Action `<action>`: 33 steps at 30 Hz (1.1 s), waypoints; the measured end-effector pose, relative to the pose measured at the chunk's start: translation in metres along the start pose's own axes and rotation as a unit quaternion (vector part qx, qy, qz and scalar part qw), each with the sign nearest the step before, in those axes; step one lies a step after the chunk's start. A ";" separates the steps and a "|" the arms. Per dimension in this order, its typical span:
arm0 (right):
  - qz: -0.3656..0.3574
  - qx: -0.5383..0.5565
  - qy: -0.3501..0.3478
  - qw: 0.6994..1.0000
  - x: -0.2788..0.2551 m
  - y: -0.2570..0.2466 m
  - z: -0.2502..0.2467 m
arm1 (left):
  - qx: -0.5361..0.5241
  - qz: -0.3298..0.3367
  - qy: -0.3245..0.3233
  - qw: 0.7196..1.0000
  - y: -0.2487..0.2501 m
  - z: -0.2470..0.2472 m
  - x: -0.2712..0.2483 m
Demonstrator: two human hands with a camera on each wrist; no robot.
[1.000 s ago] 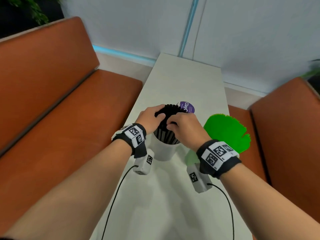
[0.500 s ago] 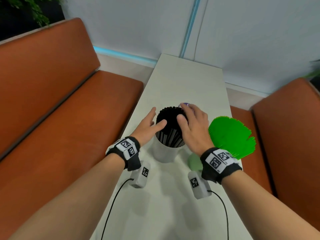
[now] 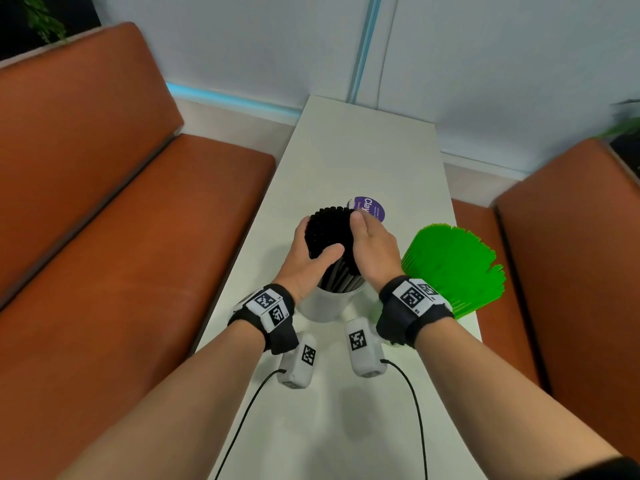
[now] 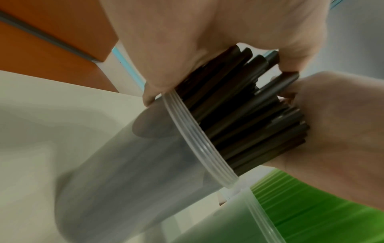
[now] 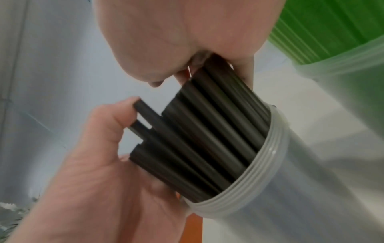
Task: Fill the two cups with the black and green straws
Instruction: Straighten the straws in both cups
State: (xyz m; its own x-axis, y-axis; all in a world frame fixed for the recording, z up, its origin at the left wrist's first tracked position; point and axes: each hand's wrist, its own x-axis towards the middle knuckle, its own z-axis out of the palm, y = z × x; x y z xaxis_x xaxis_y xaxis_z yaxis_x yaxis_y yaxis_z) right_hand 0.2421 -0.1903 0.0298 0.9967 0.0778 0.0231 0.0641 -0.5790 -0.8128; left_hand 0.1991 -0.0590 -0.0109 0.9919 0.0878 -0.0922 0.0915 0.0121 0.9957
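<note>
A bundle of black straws stands in a translucent white cup at the middle of the narrow white table. My left hand wraps the bundle from the left, thumb across its front. My right hand cups it from the right, fingers curled round the far side. The wrist views show both hands squeezing the black straws just above the cup's ribbed rim. Green straws fan out of a second cup to the right, mostly hidden behind my right wrist.
A round purple label lies on the table just behind the black straws. Orange benches flank the table on both sides. A pale wall closes off the far end. The green straws overhang the table's right edge.
Half a second ago both hands were spread open beside the black bundle; now they have closed round it and drawn the straws together.
</note>
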 end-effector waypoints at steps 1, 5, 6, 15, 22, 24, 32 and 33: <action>-0.003 -0.002 -0.002 1.000 -0.001 0.002 0.000 | 0.001 -0.003 0.004 1.000 0.001 0.000 0.002; -0.055 -0.112 0.004 0.992 -0.007 0.009 0.004 | 0.008 0.010 -0.009 1.000 0.004 -0.002 0.006; -0.060 -0.132 0.006 0.989 -0.008 0.009 0.005 | 0.008 0.012 -0.013 1.000 0.004 -0.003 0.007; 0.015 0.035 0.062 0.997 -0.013 0.008 0.005 | -0.019 0.000 0.068 0.997 0.005 -0.003 -0.005; 0.099 0.188 0.177 0.961 -0.021 -0.005 0.032 | 0.078 0.038 0.092 0.992 0.013 0.018 -0.006; 0.108 0.168 0.202 0.959 -0.022 -0.005 0.034 | 0.092 0.037 0.110 0.989 0.013 0.016 -0.006; 0.048 0.024 0.099 0.994 -0.013 -0.004 0.019 | 0.139 0.041 0.103 0.984 0.025 -0.002 0.003; 0.031 -0.010 0.084 0.996 -0.014 -0.004 0.015 | 0.151 0.050 0.097 0.983 0.026 -0.004 0.003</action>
State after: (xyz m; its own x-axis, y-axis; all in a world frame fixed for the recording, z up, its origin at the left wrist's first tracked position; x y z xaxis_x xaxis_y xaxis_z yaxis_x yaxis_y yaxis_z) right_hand 0.2276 -0.1764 0.0239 0.9929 -0.0943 0.0720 0.0018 -0.5946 -0.8040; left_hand 0.2045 -0.0547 0.0148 0.9642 0.2626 0.0361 0.0457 -0.2990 0.9532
